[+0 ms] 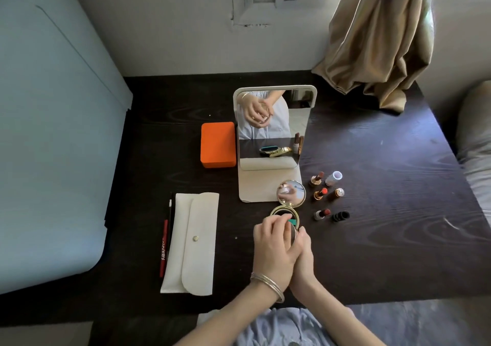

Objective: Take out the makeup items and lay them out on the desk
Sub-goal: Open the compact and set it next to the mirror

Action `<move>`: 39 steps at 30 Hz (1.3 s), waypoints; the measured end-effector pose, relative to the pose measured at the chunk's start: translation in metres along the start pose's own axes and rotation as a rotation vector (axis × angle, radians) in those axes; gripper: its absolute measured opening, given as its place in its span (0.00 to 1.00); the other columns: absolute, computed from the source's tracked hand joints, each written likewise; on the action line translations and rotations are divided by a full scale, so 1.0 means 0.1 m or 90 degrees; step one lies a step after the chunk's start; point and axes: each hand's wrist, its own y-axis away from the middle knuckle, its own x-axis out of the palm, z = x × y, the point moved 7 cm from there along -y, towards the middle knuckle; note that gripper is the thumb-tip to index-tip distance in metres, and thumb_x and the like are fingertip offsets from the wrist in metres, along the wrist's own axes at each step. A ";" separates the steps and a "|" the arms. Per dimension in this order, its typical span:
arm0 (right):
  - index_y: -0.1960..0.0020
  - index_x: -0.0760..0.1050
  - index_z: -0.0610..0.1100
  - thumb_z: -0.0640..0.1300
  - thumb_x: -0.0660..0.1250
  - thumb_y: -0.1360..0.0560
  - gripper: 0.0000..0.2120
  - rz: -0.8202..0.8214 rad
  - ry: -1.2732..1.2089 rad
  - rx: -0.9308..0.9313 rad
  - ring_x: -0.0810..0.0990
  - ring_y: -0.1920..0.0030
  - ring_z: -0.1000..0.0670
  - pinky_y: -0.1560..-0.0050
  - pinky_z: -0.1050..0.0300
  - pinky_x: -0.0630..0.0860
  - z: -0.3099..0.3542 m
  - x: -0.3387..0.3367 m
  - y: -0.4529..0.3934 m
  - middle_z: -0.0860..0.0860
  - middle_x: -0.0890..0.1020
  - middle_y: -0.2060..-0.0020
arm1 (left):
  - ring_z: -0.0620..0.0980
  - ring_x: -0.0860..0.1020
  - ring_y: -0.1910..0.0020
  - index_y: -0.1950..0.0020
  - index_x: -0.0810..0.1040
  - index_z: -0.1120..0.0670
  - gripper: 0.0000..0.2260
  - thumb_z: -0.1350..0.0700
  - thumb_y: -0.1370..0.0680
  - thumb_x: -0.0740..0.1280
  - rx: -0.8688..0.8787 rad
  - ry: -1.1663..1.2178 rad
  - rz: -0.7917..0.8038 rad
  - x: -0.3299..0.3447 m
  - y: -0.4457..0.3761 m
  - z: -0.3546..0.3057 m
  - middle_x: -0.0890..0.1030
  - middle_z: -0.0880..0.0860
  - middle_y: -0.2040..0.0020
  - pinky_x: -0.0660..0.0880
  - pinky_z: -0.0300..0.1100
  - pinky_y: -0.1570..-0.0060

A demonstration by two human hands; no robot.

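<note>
A gold compact (pixel 279 211) lies open on the dark desk (pixel 385 239), its round mirror lid (pixel 291 193) tipped up towards the standing mirror. My left hand (pixel 273 247), with bangles on the wrist, lies across my right hand (pixel 304 258). The left fingertips close on a teal piece (pixel 292 222) in the compact. My right thumb and fingers hold a round grey disc (pixel 293 235) at the compact's near edge. Three uncapped lipsticks (pixel 320 193) and their caps (pixel 340 215) stand just to the right.
A white pouch (pixel 191 242) lies shut to the left, with a red pencil (pixel 163 247) and a black pencil (pixel 170 218) beside it. Behind are an orange box (pixel 218 144) and a standing mirror (pixel 273 128). A tan curtain (pixel 377 40) drapes onto the far right corner.
</note>
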 end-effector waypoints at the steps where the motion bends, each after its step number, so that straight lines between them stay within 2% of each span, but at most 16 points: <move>1: 0.57 0.74 0.43 0.47 0.50 0.18 0.17 0.004 0.009 -0.007 0.79 0.68 0.55 0.62 0.59 0.73 0.02 0.00 0.01 0.50 0.79 0.69 | 0.44 0.66 0.43 0.34 0.71 0.47 0.28 0.38 0.29 0.50 -0.005 0.001 0.009 0.00 0.02 0.00 0.72 0.46 0.40 0.68 0.36 0.42; 4: 0.60 0.72 0.43 0.47 0.55 0.20 0.14 0.031 0.080 0.070 0.78 0.71 0.51 0.71 0.61 0.74 0.11 -0.08 0.04 0.50 0.78 0.75 | 0.46 0.66 0.37 0.31 0.67 0.49 0.26 0.41 0.27 0.55 0.179 -0.015 0.103 -0.02 0.06 -0.14 0.69 0.48 0.36 0.65 0.39 0.35; 6: 0.57 0.74 0.42 0.46 0.60 0.23 0.08 0.080 0.176 0.150 0.81 0.69 0.51 0.70 0.58 0.75 0.14 -0.09 0.08 0.48 0.80 0.72 | 0.46 0.66 0.37 0.31 0.68 0.52 0.25 0.43 0.26 0.62 0.364 -0.034 0.202 -0.03 0.09 -0.21 0.71 0.50 0.36 0.62 0.37 0.32; 8: 0.54 0.75 0.41 0.47 0.58 0.22 0.11 0.077 0.224 0.189 0.82 0.69 0.50 0.70 0.57 0.76 0.10 -0.13 0.08 0.46 0.81 0.71 | 0.47 0.69 0.39 0.34 0.70 0.55 0.24 0.45 0.26 0.65 0.467 -0.039 0.192 -0.02 0.11 -0.13 0.74 0.53 0.39 0.62 0.36 0.34; 9: 0.55 0.75 0.42 0.49 0.56 0.21 0.13 0.061 0.201 0.186 0.81 0.70 0.50 0.71 0.59 0.76 0.07 -0.12 0.09 0.47 0.81 0.72 | 0.47 0.70 0.41 0.35 0.72 0.56 0.23 0.46 0.27 0.66 0.453 -0.030 0.154 -0.01 0.10 -0.06 0.75 0.53 0.41 0.65 0.36 0.36; 14: 0.58 0.74 0.44 0.49 0.50 0.18 0.18 0.031 0.087 0.044 0.79 0.74 0.56 0.72 0.62 0.75 -0.06 0.02 0.05 0.52 0.80 0.76 | 0.43 0.71 0.45 0.37 0.74 0.53 0.26 0.40 0.29 0.58 0.058 0.039 0.024 -0.01 0.03 0.14 0.75 0.49 0.43 0.70 0.35 0.43; 18: 0.55 0.73 0.47 0.46 0.48 0.17 0.17 0.053 0.100 -0.024 0.80 0.69 0.64 0.63 0.67 0.75 -0.01 0.05 0.07 0.56 0.82 0.71 | 0.44 0.71 0.42 0.37 0.73 0.53 0.24 0.40 0.27 0.59 -0.089 0.096 0.016 -0.03 -0.01 0.17 0.73 0.49 0.42 0.69 0.34 0.42; 20: 0.51 0.70 0.55 0.42 0.52 0.18 0.12 0.054 0.017 -0.001 0.78 0.63 0.70 0.58 0.72 0.74 -0.06 0.05 0.04 0.59 0.80 0.60 | 0.44 0.72 0.43 0.37 0.73 0.53 0.18 0.47 0.23 0.63 -0.183 0.172 0.025 -0.05 -0.05 0.20 0.72 0.50 0.42 0.71 0.35 0.44; 22: 0.48 0.68 0.58 0.39 0.55 0.19 0.13 0.092 -0.096 0.071 0.77 0.59 0.73 0.59 0.77 0.73 -0.07 0.11 0.01 0.61 0.81 0.57 | 0.43 0.72 0.47 0.38 0.73 0.53 0.15 0.49 0.22 0.63 -0.236 0.215 0.032 -0.08 -0.09 0.21 0.72 0.50 0.43 0.69 0.33 0.49; 24: 0.46 0.73 0.47 0.44 0.54 0.18 0.10 0.099 -0.108 0.081 0.83 0.60 0.61 0.61 0.66 0.80 -0.09 0.07 -0.04 0.54 0.85 0.59 | 0.44 0.73 0.47 0.40 0.75 0.53 0.13 0.49 0.22 0.62 -0.282 0.276 0.037 -0.11 -0.14 0.27 0.74 0.50 0.43 0.68 0.35 0.49; 26: 0.39 0.72 0.36 0.48 0.52 0.19 0.19 0.113 -0.143 0.101 0.84 0.52 0.45 0.61 0.52 0.82 -0.06 0.06 -0.04 0.41 0.84 0.51 | 0.47 0.76 0.49 0.47 0.77 0.53 0.10 0.50 0.22 0.62 -0.377 0.405 0.040 -0.15 -0.16 0.37 0.78 0.52 0.47 0.70 0.38 0.52; 29: 0.31 0.67 0.37 0.51 0.52 0.19 0.23 0.139 -0.102 0.109 0.78 0.40 0.38 0.49 0.42 0.80 -0.02 0.02 -0.08 0.37 0.78 0.39 | 0.49 0.77 0.57 0.54 0.78 0.56 0.11 0.50 0.22 0.62 -0.528 0.697 0.061 -0.15 -0.09 0.47 0.80 0.54 0.57 0.72 0.43 0.54; 32: 0.32 0.69 0.40 0.59 0.49 0.20 0.28 0.199 -0.039 0.136 0.81 0.44 0.39 0.44 0.42 0.78 -0.01 -0.01 -0.09 0.38 0.80 0.40 | 0.52 0.78 0.57 0.54 0.78 0.58 0.14 0.47 0.23 0.62 -0.603 0.897 0.117 -0.17 -0.03 0.59 0.80 0.58 0.57 0.74 0.47 0.50; 34: 0.33 0.70 0.42 0.63 0.54 0.24 0.30 0.256 0.020 0.140 0.80 0.42 0.37 0.41 0.41 0.76 0.01 0.02 -0.04 0.39 0.79 0.39 | 0.54 0.79 0.54 0.51 0.79 0.59 0.17 0.46 0.24 0.62 -0.639 0.962 0.162 -0.18 -0.01 0.68 0.81 0.59 0.52 0.73 0.48 0.47; 37: 0.32 0.68 0.40 0.51 0.77 0.37 0.38 0.309 0.063 0.117 0.77 0.39 0.34 0.42 0.41 0.76 0.01 0.06 -0.01 0.39 0.78 0.39 | 0.55 0.78 0.51 0.48 0.78 0.59 0.19 0.45 0.25 0.61 -0.660 1.008 0.204 -0.18 0.01 0.75 0.80 0.60 0.49 0.72 0.49 0.49; 39: 0.32 0.68 0.41 0.44 0.77 0.39 0.38 0.311 0.087 0.105 0.80 0.43 0.35 0.45 0.44 0.78 0.02 0.07 -0.03 0.39 0.80 0.43 | 0.56 0.78 0.51 0.47 0.78 0.60 0.19 0.45 0.25 0.61 -0.657 1.009 0.213 -0.16 0.01 0.77 0.81 0.60 0.49 0.72 0.50 0.49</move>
